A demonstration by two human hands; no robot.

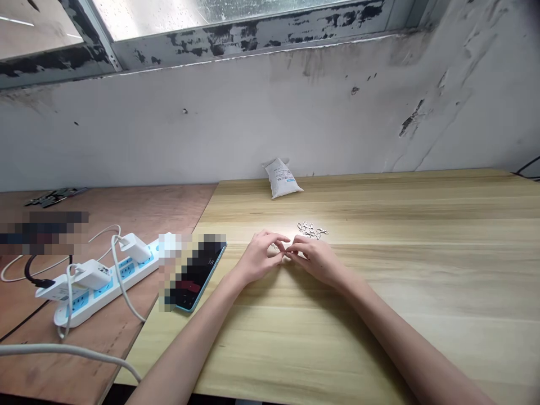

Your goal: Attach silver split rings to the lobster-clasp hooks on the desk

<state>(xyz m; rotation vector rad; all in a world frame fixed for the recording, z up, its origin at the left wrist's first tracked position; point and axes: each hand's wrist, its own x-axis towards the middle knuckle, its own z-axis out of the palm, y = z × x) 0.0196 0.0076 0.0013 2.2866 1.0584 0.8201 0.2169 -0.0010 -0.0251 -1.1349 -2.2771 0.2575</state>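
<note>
Silver lobster clasps (312, 230) sit heaped within reach on the bench (422, 281); left hand (258, 259) and right hand (315, 260) meet, fingers (296, 251) pinched, any held piece too small to tell.

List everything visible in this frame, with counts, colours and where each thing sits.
clasps: small heap, silver, on wooden table just beyond hands
sack: 1, white, at table's far edge by wall
phone: 1, black, blue edge, partly blurred, on table's left side
wooden table: 1, pale, under hands
plywood table: 1, reddish-brown, left of wooden table
power strip: 1, white and blue, on plywood table
chargers: 2, white, in strip
cables: several, white and black, on plywood table
wall: 1, white, stained, behind tables
window frame: 1, grey, dark-stained, above wall
left hand: 1, fingertips meeting right's
right hand: 1, just short of clasps
</note>
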